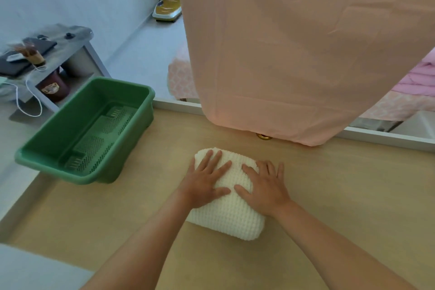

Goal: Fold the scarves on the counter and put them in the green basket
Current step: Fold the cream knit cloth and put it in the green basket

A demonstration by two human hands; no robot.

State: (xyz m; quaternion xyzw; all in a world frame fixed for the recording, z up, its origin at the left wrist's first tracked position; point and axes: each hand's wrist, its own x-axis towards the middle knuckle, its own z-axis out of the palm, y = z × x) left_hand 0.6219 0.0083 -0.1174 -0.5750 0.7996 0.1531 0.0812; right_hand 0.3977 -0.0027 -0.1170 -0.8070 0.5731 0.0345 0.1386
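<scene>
White waffle-knit scarf [231, 205] lies folded on the counter [341, 195], right of the green basket [84, 129] — your left hand [204, 181] and right hand [266, 186] press it flat, fingers spread (gripping nothing). Folding looks done — next, lift it into the basket.

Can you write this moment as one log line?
white scarf: folded | left hand: flat on scarf | right hand: flat on scarf | green basket: no scarf inside

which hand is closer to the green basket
Left. The left hand lies flat on the white scarf, on the side facing the green basket; the right hand lies on the scarf's other side, farther away. Neither touches the basket.
</scene>
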